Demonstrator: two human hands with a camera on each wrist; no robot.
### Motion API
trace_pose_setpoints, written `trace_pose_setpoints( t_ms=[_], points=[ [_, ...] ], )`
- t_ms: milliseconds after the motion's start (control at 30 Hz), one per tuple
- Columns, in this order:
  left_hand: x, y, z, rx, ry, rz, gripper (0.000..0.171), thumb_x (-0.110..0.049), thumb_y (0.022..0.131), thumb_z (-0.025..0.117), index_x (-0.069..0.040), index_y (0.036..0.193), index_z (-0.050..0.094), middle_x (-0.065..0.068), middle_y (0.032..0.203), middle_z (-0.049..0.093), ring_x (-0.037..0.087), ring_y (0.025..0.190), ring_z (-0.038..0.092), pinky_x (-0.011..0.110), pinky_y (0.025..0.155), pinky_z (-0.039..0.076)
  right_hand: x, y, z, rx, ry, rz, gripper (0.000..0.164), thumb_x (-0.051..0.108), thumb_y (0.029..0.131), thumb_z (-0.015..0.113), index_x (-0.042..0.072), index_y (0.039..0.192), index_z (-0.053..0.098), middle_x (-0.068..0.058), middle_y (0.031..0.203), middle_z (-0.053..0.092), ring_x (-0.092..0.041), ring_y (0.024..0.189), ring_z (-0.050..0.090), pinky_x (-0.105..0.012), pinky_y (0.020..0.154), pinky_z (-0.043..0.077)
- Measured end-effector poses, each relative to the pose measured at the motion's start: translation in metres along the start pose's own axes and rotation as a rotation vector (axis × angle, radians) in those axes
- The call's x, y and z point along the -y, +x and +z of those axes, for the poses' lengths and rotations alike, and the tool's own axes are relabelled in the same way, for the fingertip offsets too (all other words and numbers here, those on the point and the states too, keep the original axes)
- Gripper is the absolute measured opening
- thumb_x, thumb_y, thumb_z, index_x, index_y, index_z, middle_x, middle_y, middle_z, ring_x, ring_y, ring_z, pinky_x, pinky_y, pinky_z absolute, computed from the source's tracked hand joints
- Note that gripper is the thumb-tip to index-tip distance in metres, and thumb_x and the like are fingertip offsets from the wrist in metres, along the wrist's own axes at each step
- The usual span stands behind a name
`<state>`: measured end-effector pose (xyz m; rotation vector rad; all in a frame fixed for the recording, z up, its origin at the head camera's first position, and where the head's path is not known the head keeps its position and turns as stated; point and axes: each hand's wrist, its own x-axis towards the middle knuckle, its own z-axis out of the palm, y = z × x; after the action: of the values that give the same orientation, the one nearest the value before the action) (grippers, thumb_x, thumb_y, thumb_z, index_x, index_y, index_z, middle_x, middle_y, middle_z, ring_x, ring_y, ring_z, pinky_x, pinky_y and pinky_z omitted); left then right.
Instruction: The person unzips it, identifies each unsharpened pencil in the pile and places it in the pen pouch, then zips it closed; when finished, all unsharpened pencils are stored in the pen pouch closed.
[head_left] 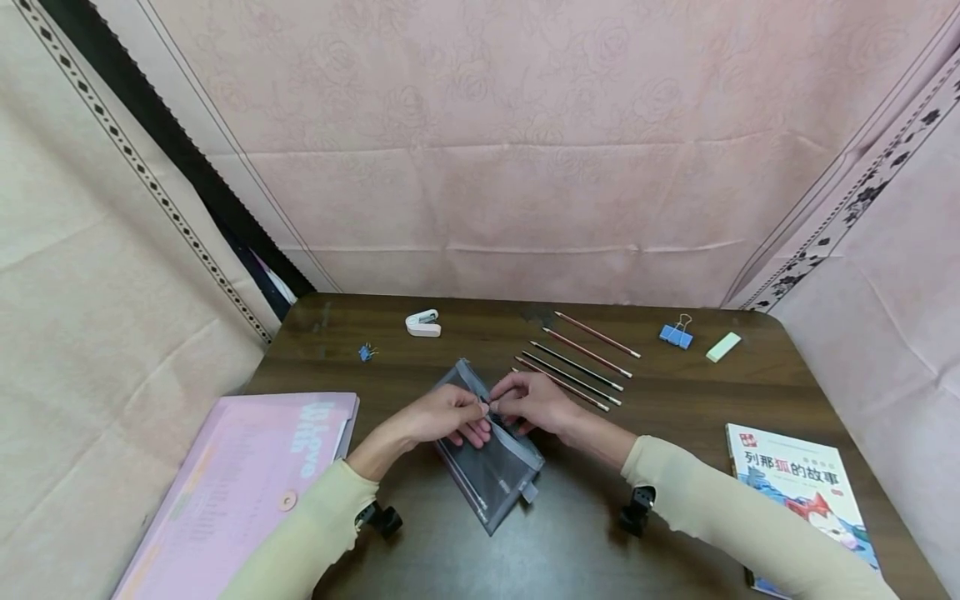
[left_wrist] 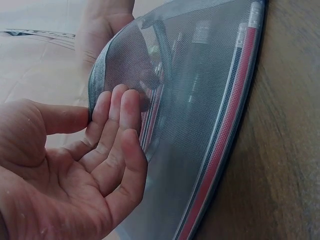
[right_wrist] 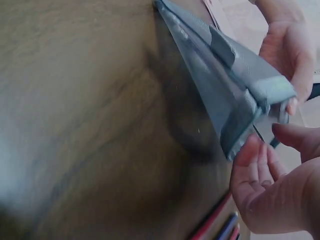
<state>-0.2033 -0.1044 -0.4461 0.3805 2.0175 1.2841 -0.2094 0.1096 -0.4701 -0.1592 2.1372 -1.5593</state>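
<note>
A dark see-through mesh zip pouch lies at a slant near the middle of the table, its upper edge raised. My left hand pinches that edge between thumb and fingertip, other fingers loosely bent along the mesh. From the other side my right hand pinches the pouch close to the left fingertips. In the left wrist view, a red pencil and a dark pencil show through the mesh along one side. The right wrist view has the pouch tilted up, with the right fingertips at its end.
Several pencils lie side by side beyond my right hand. Further back are a white stapler, a small blue binder clip, a larger one and a pale green eraser. A pink folder lies left, a book right.
</note>
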Motion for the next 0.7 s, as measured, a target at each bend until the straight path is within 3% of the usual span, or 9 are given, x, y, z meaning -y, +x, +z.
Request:
trace_pose_setpoints(
  t_ms=[267, 467, 600, 700],
  points=[
    [0.003, -0.001, -0.001, -0.003, -0.005, -0.001, 0.03, -0.03, 0.101, 0.049, -0.006, 0.1, 0.067, 0.007, 0.093, 0.075, 0.021, 0.087, 0.073, 0.041, 0.077, 0.055, -0.002, -0.001, -0.037, -0.108, -0.013, -0.069, 0.033, 0.026, 0.089, 0.068, 0.008, 0.116, 0.063, -0.024, 0.11, 0.066, -0.041, 0.092, 0.065, -0.047, 0.069, 0.056],
    [0.005, -0.001, -0.001, -0.006, -0.009, 0.001, 0.03, -0.03, 0.101, 0.048, -0.007, 0.101, 0.067, 0.007, 0.093, 0.074, 0.021, 0.087, 0.073, 0.04, 0.077, 0.055, -0.011, 0.005, -0.071, -0.225, -0.065, -0.174, 0.029, 0.025, 0.09, 0.068, 0.01, 0.114, 0.064, -0.023, 0.101, 0.065, -0.044, 0.088, 0.061, -0.046, 0.066, 0.055],
    [0.005, -0.001, -0.002, -0.005, -0.007, 0.004, 0.03, -0.031, 0.101, 0.049, -0.007, 0.101, 0.067, 0.007, 0.093, 0.074, 0.021, 0.087, 0.073, 0.04, 0.078, 0.055, -0.02, 0.009, -0.092, -0.307, -0.208, -0.237, 0.024, 0.022, 0.089, 0.069, 0.012, 0.111, 0.067, -0.012, 0.093, 0.067, -0.035, 0.081, 0.06, -0.041, 0.064, 0.055],
    [0.006, -0.001, -0.002, -0.007, -0.005, 0.003, 0.031, -0.031, 0.101, 0.049, -0.007, 0.101, 0.067, 0.007, 0.093, 0.075, 0.021, 0.087, 0.073, 0.039, 0.077, 0.055, -0.026, 0.009, -0.102, -0.342, -0.434, -0.283, 0.023, 0.016, 0.088, 0.07, 0.014, 0.111, 0.068, -0.006, 0.09, 0.067, -0.025, 0.08, 0.062, -0.037, 0.069, 0.052]
  ],
)
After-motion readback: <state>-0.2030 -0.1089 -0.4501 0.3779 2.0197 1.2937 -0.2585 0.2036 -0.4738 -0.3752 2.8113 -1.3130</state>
